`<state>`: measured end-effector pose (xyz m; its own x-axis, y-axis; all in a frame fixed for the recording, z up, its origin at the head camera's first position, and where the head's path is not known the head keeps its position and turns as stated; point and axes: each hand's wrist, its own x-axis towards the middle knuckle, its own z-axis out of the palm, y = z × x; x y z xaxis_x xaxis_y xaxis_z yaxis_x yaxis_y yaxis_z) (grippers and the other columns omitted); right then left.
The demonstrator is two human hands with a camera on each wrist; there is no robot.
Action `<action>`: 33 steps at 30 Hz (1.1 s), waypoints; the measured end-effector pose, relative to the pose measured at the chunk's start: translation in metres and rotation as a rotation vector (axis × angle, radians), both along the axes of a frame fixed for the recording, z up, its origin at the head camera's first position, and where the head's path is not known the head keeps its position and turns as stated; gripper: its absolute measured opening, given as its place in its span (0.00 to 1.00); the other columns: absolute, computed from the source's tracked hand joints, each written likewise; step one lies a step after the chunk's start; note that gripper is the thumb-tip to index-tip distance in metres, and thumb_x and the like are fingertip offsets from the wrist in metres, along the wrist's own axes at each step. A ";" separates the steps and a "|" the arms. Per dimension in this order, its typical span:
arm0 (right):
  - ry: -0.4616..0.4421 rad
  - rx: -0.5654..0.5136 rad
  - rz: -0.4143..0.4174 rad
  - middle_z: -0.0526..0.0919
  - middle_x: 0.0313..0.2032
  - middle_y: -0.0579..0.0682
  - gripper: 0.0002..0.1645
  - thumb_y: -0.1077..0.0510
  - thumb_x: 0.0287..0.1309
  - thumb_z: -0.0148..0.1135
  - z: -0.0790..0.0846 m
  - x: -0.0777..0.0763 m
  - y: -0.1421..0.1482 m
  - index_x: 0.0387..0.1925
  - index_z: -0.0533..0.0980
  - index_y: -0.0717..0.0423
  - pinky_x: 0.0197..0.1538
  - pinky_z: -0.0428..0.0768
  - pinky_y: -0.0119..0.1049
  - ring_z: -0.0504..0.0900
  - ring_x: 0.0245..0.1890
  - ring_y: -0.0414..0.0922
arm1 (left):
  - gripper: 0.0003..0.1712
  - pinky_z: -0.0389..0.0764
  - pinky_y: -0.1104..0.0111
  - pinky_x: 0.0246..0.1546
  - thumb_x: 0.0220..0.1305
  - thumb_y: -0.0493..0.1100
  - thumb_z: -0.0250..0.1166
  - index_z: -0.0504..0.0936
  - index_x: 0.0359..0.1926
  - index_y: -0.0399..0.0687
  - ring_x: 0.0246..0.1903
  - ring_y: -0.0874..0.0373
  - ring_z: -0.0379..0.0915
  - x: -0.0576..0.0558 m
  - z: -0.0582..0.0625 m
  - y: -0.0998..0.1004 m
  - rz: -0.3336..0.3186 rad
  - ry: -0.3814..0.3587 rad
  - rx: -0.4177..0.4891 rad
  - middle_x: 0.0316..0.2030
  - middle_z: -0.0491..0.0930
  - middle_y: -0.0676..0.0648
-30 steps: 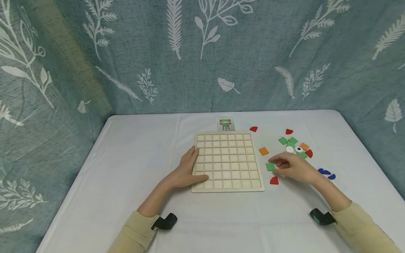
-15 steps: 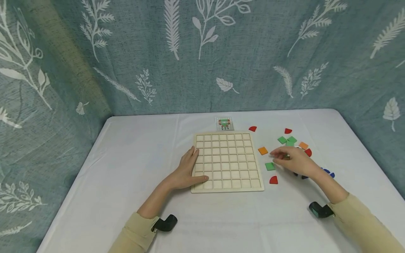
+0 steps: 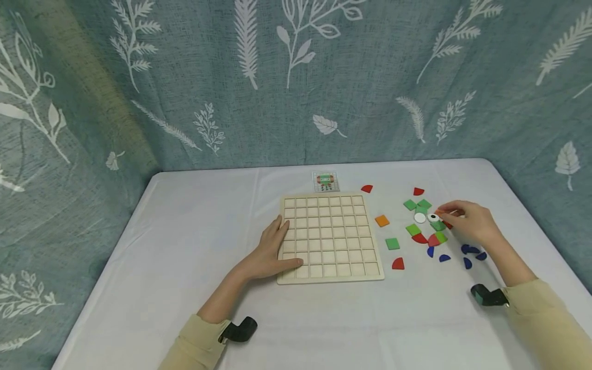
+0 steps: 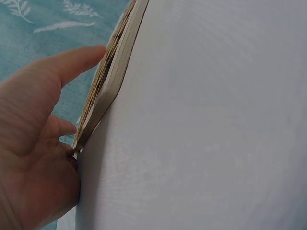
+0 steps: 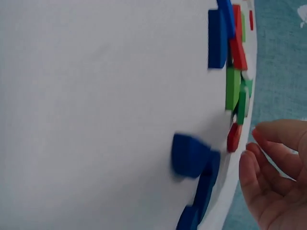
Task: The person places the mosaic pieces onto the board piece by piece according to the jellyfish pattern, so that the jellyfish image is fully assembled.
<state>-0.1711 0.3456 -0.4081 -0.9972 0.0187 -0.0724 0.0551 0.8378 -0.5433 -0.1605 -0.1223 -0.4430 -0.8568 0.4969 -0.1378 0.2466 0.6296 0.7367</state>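
Observation:
On the white table lies a wooden grid board (image 3: 333, 220). My left hand (image 3: 270, 250) rests at its left edge, thumb laid over the front squares and fingers along the side; the left wrist view shows the thumb at the board's edge (image 4: 117, 79). My right hand (image 3: 469, 218) is over the scattered pieces, its fingertips right at an orange square tile (image 3: 438, 211), partly hidden. A white eye disc (image 3: 432, 218) and a green tile (image 3: 438, 226) lie just below the fingertips. In the right wrist view, thumb and fingers (image 5: 280, 139) are bent with a gap between them.
Several blue pieces (image 3: 468, 263), red quarter-circles (image 3: 398, 263) and green tiles (image 3: 392, 243) lie right of the board. Another orange tile (image 3: 382, 220) is beside it. A picture card (image 3: 326, 181) lies behind the board. A leaf-patterned curtain (image 3: 296, 123) hangs beyond the table.
My right hand has moved right and away from near the lone green tile to the orange one, uncovering red, green and blue pieces. My left hand stays on the board.

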 end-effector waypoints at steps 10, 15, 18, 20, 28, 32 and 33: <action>-0.089 0.007 -0.020 0.75 0.49 0.71 0.26 0.56 0.65 0.60 -0.007 0.002 0.015 0.57 0.70 0.70 0.49 0.75 0.60 0.73 0.50 0.67 | 0.61 0.42 0.40 0.67 0.59 0.59 0.68 0.38 0.77 0.41 0.74 0.44 0.20 0.001 0.000 0.000 0.008 0.001 -0.006 0.76 0.27 0.40; -0.089 0.011 -0.003 0.76 0.48 0.71 0.26 0.58 0.64 0.61 -0.008 0.002 0.015 0.58 0.70 0.70 0.47 0.76 0.58 0.75 0.47 0.65 | 0.61 0.42 0.40 0.67 0.59 0.59 0.68 0.39 0.77 0.41 0.74 0.44 0.20 0.001 -0.001 0.000 0.008 0.002 -0.003 0.76 0.27 0.40; -0.090 0.015 -0.002 0.76 0.48 0.71 0.25 0.60 0.63 0.60 -0.008 0.001 0.016 0.58 0.70 0.71 0.47 0.77 0.57 0.75 0.46 0.65 | 0.61 0.42 0.40 0.67 0.59 0.58 0.68 0.38 0.77 0.41 0.74 0.43 0.20 0.001 -0.001 0.000 0.007 -0.001 -0.001 0.76 0.27 0.40; -0.087 0.025 -0.021 0.76 0.48 0.71 0.26 0.59 0.63 0.61 -0.009 0.002 0.016 0.57 0.70 0.71 0.46 0.77 0.56 0.75 0.46 0.65 | 0.61 0.42 0.40 0.67 0.59 0.58 0.68 0.38 0.77 0.40 0.74 0.43 0.19 0.001 0.000 0.000 0.007 -0.002 0.000 0.76 0.27 0.40; -0.068 0.043 -0.106 0.77 0.43 0.70 0.27 0.53 0.62 0.64 -0.009 0.005 0.016 0.51 0.72 0.72 0.43 0.76 0.55 0.74 0.41 0.62 | 0.62 0.43 0.40 0.67 0.58 0.59 0.68 0.38 0.77 0.42 0.74 0.45 0.21 0.000 0.001 -0.001 0.010 -0.017 -0.013 0.76 0.27 0.41; -0.065 0.040 -0.106 0.77 0.42 0.70 0.26 0.53 0.62 0.64 -0.009 0.006 0.015 0.49 0.73 0.73 0.44 0.76 0.55 0.74 0.40 0.61 | 0.64 0.43 0.41 0.68 0.56 0.59 0.71 0.39 0.77 0.41 0.74 0.44 0.22 0.000 0.003 -0.003 0.004 -0.026 -0.027 0.76 0.28 0.41; -0.063 0.040 -0.106 0.78 0.42 0.70 0.25 0.54 0.62 0.64 -0.009 0.007 0.015 0.49 0.73 0.73 0.44 0.76 0.55 0.74 0.39 0.61 | 0.64 0.44 0.41 0.68 0.55 0.59 0.71 0.40 0.77 0.41 0.74 0.44 0.22 0.001 0.004 -0.003 0.000 -0.023 -0.032 0.76 0.28 0.41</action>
<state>-0.1644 0.3605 -0.4175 -0.9830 0.1278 -0.1319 0.1774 0.8463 -0.5024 -0.1600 -0.1257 -0.4393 -0.8534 0.4915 -0.1737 0.2292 0.6530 0.7218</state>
